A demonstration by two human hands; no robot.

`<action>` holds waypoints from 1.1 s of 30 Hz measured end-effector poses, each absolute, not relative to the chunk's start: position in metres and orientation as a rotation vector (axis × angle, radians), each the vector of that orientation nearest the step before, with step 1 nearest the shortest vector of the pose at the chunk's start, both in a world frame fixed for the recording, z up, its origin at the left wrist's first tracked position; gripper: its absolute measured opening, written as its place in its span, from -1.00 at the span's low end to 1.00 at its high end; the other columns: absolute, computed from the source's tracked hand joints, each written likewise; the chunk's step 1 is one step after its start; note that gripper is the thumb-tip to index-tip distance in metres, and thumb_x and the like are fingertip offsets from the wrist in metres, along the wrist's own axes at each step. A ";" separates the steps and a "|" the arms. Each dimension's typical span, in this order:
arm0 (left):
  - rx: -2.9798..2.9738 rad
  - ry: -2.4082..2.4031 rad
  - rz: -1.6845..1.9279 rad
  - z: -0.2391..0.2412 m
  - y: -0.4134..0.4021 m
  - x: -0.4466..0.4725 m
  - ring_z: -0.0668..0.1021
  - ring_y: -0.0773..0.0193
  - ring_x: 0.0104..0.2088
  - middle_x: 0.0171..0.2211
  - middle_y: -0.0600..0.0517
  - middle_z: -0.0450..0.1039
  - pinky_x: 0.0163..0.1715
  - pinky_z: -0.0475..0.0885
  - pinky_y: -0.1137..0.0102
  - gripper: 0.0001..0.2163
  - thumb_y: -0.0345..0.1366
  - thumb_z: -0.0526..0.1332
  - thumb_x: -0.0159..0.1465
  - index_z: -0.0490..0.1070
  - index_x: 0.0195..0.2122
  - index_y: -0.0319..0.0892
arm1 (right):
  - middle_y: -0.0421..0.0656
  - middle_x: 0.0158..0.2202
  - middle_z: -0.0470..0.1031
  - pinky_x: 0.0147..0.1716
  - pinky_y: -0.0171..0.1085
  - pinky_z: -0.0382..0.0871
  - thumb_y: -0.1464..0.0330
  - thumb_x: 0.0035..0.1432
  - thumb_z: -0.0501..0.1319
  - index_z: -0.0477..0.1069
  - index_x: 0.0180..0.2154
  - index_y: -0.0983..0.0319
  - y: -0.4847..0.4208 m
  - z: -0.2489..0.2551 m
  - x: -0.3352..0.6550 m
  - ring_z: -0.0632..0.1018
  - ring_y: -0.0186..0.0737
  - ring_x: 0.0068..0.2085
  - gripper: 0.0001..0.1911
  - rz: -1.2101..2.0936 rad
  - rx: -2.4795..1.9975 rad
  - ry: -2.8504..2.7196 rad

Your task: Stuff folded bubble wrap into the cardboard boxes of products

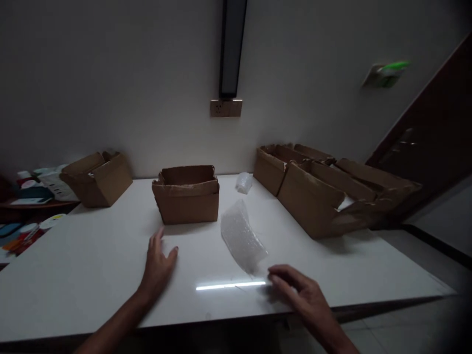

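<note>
A curved sheet of clear bubble wrap (241,236) lies across the white table, its near end blurred. At that near end is my right hand (302,297), with thumb and index fingertips brought together in what looks like a pinch on the edge of the wrap. My left hand (158,263) hovers over the table, thumb and fingers apart, holding nothing. Just beyond its fingertips stands an open cardboard box (190,202), whose inside bottom is hidden. Farther back, close to the wall, sits a small bundle of bubble wrap (244,182).
More open cardboard boxes stand at the right (306,206) and one at the back left (101,182). Past the table's left edge, a shelf holds a white basket (55,182) and assorted items. A wall socket (226,108) is behind the white table (110,236).
</note>
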State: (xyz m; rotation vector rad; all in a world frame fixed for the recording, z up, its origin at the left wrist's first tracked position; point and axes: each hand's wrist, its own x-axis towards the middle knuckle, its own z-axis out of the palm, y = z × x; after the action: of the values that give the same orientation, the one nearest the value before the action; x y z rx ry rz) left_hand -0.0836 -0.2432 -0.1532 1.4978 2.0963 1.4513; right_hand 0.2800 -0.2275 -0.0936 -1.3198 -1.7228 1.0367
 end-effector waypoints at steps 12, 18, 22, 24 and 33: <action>2.474 1.715 1.198 -0.137 -0.262 0.003 0.15 -0.16 0.34 0.38 -0.30 -0.06 0.22 0.22 -0.12 -0.16 -0.29 0.32 0.12 -0.10 0.37 -0.13 | -0.19 -0.42 0.51 -0.38 -0.27 0.37 0.08 0.04 0.26 0.43 -0.32 0.23 -0.146 -0.077 0.198 0.50 -0.19 -0.39 -0.66 1.206 -1.041 -1.443; 2.749 1.517 1.259 -0.130 -0.261 0.025 -0.01 -0.17 0.40 0.40 -0.33 -0.13 0.30 -0.02 -0.15 -0.22 -0.32 0.25 0.20 -0.14 0.39 -0.22 | -0.10 -0.23 0.61 -0.30 -0.22 0.45 0.15 0.03 0.36 0.46 -0.07 0.23 -0.212 -0.093 0.207 0.58 -0.12 -0.30 -0.55 1.674 -0.949 -1.044; 2.738 1.287 0.957 -0.138 -0.258 0.025 0.42 0.04 0.19 0.08 -0.15 0.49 0.28 0.07 -0.02 -0.64 -0.43 0.12 0.30 0.31 0.13 -0.16 | -0.04 -0.21 0.61 -0.34 -0.18 0.49 0.09 0.13 0.28 0.40 0.10 0.24 -0.260 -0.112 0.242 0.60 -0.05 -0.25 -0.43 1.817 -1.083 -1.121; 2.663 1.235 0.909 -0.141 -0.259 0.023 0.52 0.12 0.07 -0.08 -0.05 0.59 0.24 0.16 0.04 -0.77 -0.43 0.11 0.32 0.41 -0.03 -0.14 | -0.04 -0.24 0.61 -0.36 -0.16 0.51 0.06 0.20 0.21 0.38 0.13 0.22 -0.275 -0.120 0.268 0.61 -0.04 -0.26 -0.44 1.726 -1.230 -1.351; 2.126 1.303 0.925 -0.126 -0.267 0.024 0.53 0.03 0.05 -0.06 -0.09 0.58 0.06 0.39 0.09 -0.68 -0.38 0.22 0.15 0.48 -0.04 -0.14 | -0.02 0.04 0.54 -0.03 -0.07 0.45 0.41 0.19 0.16 0.34 0.19 0.13 -0.258 -0.133 0.283 0.53 -0.03 0.03 -0.49 0.253 -0.954 -2.246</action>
State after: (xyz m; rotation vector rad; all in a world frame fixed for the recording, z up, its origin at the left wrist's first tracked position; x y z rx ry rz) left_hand 0.0238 -0.2671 -0.1256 2.1259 1.3034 0.9253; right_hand 0.2834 -0.2584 -0.1330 -0.9544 -2.2464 0.2528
